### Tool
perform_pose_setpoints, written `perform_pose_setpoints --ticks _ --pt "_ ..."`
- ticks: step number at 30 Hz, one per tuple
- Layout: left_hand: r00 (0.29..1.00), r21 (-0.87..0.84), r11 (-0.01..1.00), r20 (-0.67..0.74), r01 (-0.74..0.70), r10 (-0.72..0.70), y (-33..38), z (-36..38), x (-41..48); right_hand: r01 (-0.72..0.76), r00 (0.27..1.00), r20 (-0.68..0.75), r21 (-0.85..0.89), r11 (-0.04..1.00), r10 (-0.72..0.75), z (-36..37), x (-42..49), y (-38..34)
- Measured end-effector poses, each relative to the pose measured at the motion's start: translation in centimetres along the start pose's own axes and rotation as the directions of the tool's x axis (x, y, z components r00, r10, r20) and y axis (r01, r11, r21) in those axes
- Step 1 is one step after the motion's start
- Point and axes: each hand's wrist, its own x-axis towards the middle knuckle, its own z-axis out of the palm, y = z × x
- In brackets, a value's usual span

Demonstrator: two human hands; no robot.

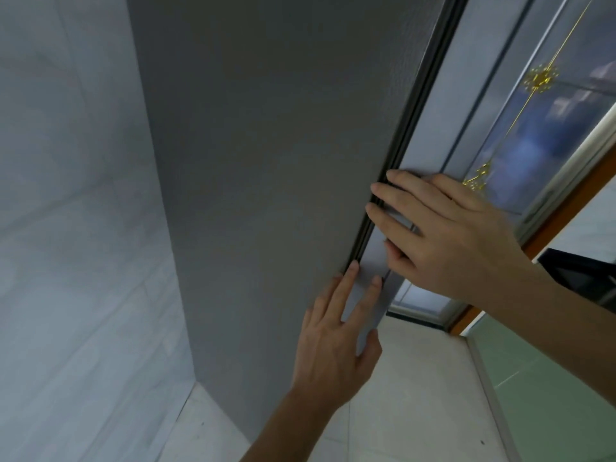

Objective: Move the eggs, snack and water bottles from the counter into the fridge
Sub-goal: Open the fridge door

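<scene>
Grey fridge (266,161) against left fingers (346,290), right fingers (401,193)

The tall grey fridge cabinet (266,161) runs out of the top of the frame, so its upper end is unseen. Its inside is hidden behind the pale grey door edge (374,249), and whether that door sits fully closed cannot be told. The left hand (333,335) and right hand (450,235) lie on the edge. Their forearms are cut off at the bottom and right borders, and the right hand's thumb is mostly tucked out of sight beneath the palm. At far right, a black angular object (580,275) is clipped by the frame and partly covered by the right forearm, leaving too little to identify. Behind the gold-trimmed glass panel (540,135), upper right, only blurred blue and white shapes show.
</scene>
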Motion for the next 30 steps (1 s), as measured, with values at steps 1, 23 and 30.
perform_pose_setpoints --ticks 1,23,30 --pt "1.0 0.008 1.0 -0.005 0.004 -0.004 0.1 0.2 -0.1 0.006 1.0 -0.005 -0.003 1.0 -0.006 0.0 0.0 0.2" --pt "0.861 -0.037 0.885 0.215 -0.465 0.461 2.0 2.4 0.1 -0.036 0.995 0.09 -0.13 0.991 0.048 -5.1 -10.0 1.9" --pt "0.819 -0.226 0.807 0.065 -0.545 0.571 3.2 5.1 3.0 -0.233 0.943 0.192 -0.201 0.951 0.272 -9.5 -19.0 2.9"
